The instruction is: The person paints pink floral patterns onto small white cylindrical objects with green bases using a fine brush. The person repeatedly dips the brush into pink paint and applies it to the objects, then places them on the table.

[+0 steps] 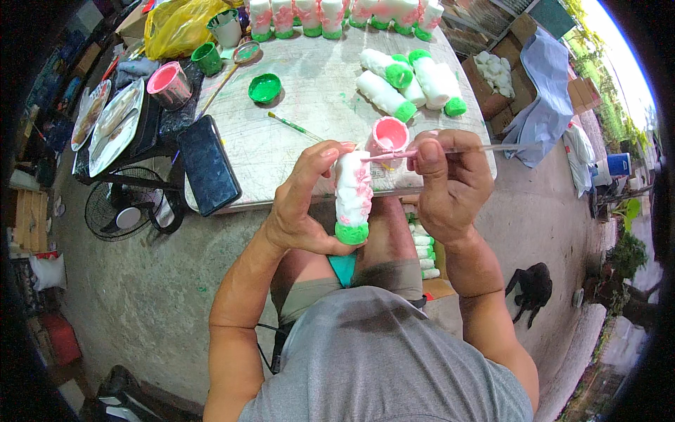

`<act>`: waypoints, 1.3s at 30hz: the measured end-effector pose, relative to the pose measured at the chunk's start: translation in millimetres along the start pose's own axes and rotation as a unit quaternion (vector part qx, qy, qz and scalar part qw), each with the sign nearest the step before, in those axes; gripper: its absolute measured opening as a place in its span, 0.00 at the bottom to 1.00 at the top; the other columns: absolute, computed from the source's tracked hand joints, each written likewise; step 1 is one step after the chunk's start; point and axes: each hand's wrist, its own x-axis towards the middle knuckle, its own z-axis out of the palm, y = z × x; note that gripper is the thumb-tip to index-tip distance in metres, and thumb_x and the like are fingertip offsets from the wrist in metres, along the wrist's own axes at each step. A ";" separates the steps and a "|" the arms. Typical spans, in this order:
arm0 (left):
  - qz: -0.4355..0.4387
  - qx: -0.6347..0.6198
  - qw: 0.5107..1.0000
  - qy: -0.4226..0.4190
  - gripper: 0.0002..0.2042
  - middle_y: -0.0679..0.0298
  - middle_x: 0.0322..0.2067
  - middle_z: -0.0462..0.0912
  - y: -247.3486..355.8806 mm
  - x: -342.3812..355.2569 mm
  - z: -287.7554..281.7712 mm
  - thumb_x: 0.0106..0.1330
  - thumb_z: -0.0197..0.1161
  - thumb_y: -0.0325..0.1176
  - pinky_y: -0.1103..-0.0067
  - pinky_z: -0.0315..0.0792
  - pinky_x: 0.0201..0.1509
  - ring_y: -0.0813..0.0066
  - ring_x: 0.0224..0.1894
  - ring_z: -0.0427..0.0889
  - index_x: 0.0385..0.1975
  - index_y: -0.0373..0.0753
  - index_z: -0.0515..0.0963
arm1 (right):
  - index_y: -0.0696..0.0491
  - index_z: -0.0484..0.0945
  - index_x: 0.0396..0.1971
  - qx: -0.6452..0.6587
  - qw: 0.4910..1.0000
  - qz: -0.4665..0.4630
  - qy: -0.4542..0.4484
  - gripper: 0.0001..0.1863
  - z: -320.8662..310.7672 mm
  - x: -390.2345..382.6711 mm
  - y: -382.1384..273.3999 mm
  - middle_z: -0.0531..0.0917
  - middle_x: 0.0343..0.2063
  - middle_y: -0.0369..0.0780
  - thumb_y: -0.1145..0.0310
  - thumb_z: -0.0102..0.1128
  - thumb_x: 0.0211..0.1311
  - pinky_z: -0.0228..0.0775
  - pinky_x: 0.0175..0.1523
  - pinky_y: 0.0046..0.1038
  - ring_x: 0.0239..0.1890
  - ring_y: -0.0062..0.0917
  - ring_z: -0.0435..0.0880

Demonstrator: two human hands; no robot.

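Note:
Upright between the thumb and fingers of my left hand point(295, 204) is a white cylinder point(346, 181), candle-like, with a green base and pink paint on raised shapes down its side. My right hand point(455, 183) pinches a thin paintbrush point(397, 155). Its pink tip touches, or nearly touches, the cylinder's upper right side. Just behind the brush a cup of pink paint point(371, 144) stands at the table's near edge. More white cylinders with green ends point(380, 93) lie in a pile beyond it.
A row of pink-and-white cylinders point(307, 15) stands along the table's point(316, 70) far side. At left are a phone point(209, 165), a green lid point(265, 89), another brush point(295, 126) and a pink paint pot point(171, 88). A fan point(123, 207) and a black animal point(532, 292) are on the floor.

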 end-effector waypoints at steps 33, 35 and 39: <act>0.006 0.083 0.996 0.016 0.56 0.44 0.61 0.78 12.2 11.3 3.6 0.34 0.81 0.34 0.57 0.71 0.65 0.46 0.62 0.75 0.73 0.37 0.62 | 0.58 0.71 0.40 0.115 0.987 0.094 0.057 0.08 -7.1 -29.8 -1.3 0.80 0.30 0.42 0.69 0.57 0.79 0.76 0.38 0.27 0.30 0.23 0.78; 0.005 0.082 0.996 0.023 0.56 0.45 0.61 0.78 12.5 11.7 4.9 0.33 0.81 0.34 0.57 0.71 0.64 0.46 0.61 0.75 0.73 0.37 0.62 | 0.58 0.72 0.41 0.160 0.975 0.132 0.078 0.08 -2.2 -31.1 -2.2 0.81 0.31 0.43 0.70 0.58 0.78 0.75 0.38 0.25 0.30 0.22 0.79; 0.008 0.090 0.996 0.026 0.56 0.45 0.60 0.78 14.4 12.9 6.2 0.33 0.81 0.36 0.57 0.71 0.63 0.46 0.60 0.75 0.72 0.36 0.63 | 0.59 0.75 0.41 0.152 0.976 0.125 0.090 0.07 6.6 -33.8 2.1 0.85 0.32 0.40 0.74 0.64 0.74 0.77 0.36 0.18 0.30 0.15 0.82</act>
